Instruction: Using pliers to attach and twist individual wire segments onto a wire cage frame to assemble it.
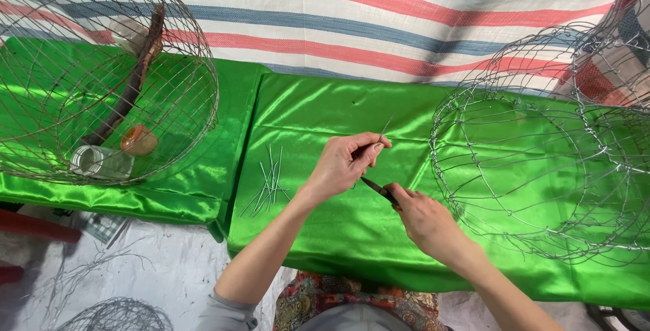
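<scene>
My left hand (345,162) pinches a short thin wire piece (386,126) between thumb and fingers, the wire sticking up past the fingertips. My right hand (423,216) grips dark pliers (376,189) whose tip points up-left toward the left hand. Both hands hover over a shiny green cloth (325,236). A small pile of cut wire pieces (267,185) lies on the cloth just left of my left hand.
A round wire cage (196,80) at the left holds a wooden perch, a clear jar and an orange cup. An unfinished wire frame (514,175) rests on the cloth at the right. A striped tarp (379,26) lies behind. Loose wire lies on the floor at bottom left.
</scene>
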